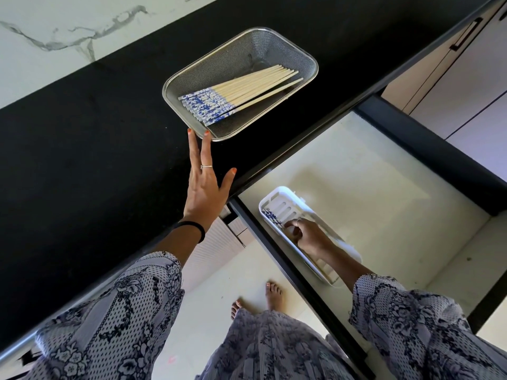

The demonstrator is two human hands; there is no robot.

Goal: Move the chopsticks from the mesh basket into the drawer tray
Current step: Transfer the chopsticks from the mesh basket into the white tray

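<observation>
Head view, only one. Step in hand looks like mid-transfer: right hand [300,233] is down in the white slotted tray [277,197] inside the open drawer [384,174], setting chopsticks there. Blue-patterned chopstick ends [270,215] show just past its fingers. The fingers curl over them, but whether they grip or have let go I cannot tell.

Left hand [204,182] reaches over the black countertop [82,146], fingers straight and spread, holding nothing. Its fingertips [206,134] are at the near corner of the mesh basket [238,45], touching or just short of the rim; can't resolve which.

Most of the load is undone: a bundle of chopsticks [241,91] lies in the basket, pale wood shafts, blue-and-white patterned tops pointing toward the left hand, one stick angled apart from the rest.

Next move, my read: steady or pull the basket closer, then pinch a few sticks near the patterned ends. Thin, smooth and loose, so they probably fan out or roll if gripped off-centre.
</observation>
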